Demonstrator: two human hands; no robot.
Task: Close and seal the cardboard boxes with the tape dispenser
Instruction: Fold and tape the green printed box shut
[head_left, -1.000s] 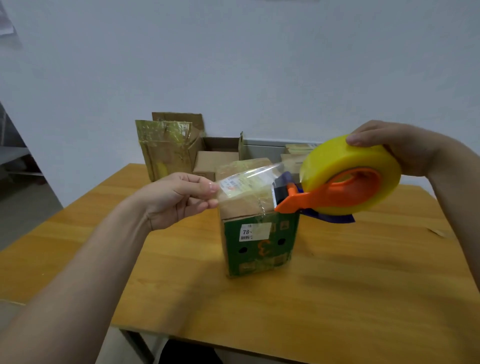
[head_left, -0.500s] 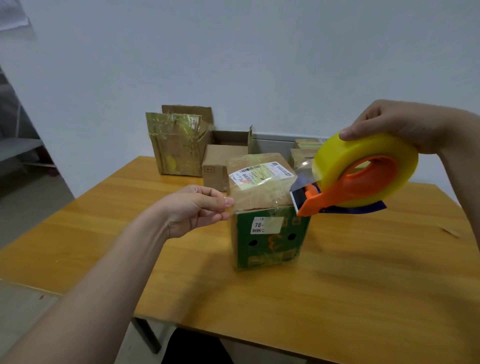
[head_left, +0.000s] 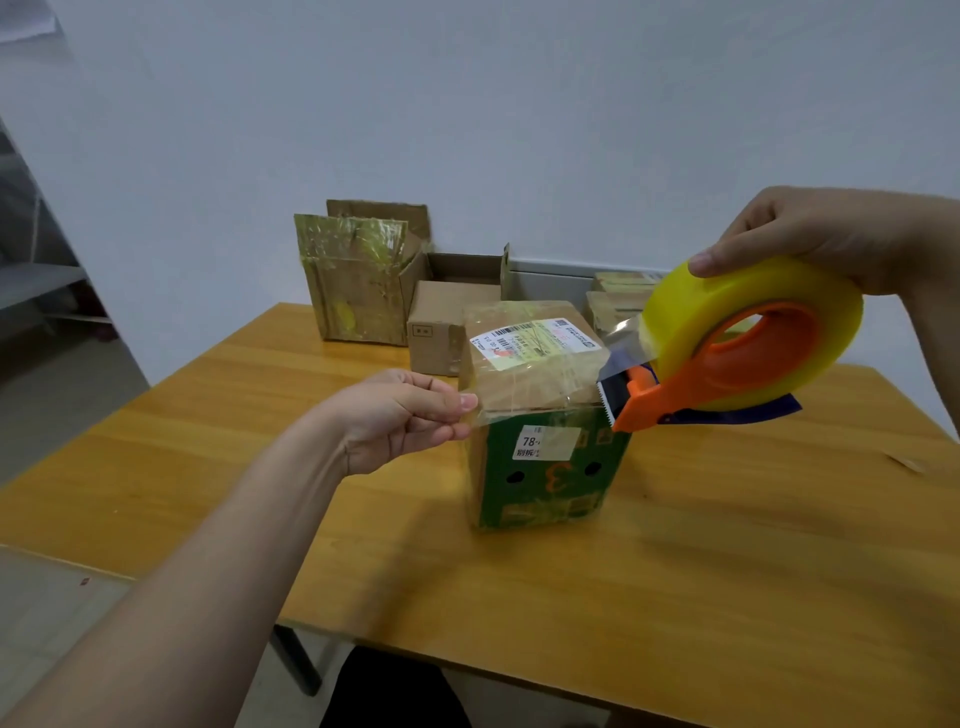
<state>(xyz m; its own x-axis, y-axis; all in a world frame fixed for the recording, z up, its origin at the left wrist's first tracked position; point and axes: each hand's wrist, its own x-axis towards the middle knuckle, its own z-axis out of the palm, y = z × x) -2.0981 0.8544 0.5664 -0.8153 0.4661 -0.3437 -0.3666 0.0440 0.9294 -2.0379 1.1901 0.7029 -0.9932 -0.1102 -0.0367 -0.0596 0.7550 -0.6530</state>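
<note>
A small cardboard box (head_left: 545, 467) with a green printed front and a white shipping label on its closed top stands mid-table. My left hand (head_left: 400, 415) pinches the free end of a clear tape strip (head_left: 524, 389) at the box's upper left edge. The strip stretches across the top to the tape dispenser (head_left: 727, 358), an orange frame carrying a big yellow roll, held just right of the box's top right corner. My right hand (head_left: 821, 239) grips the roll from above.
The wooden table (head_left: 675, 597) carries more boxes along the wall: a tall taped one (head_left: 353, 280), an open brown one (head_left: 447, 322), and flat taped ones (head_left: 618, 301) behind the dispenser. A small scrap (head_left: 904, 462) lies at the right.
The tape strip has come down from in front of the box onto its top. My left hand now holds the end at the box's left edge, and the dispenser has shifted right and lower.
</note>
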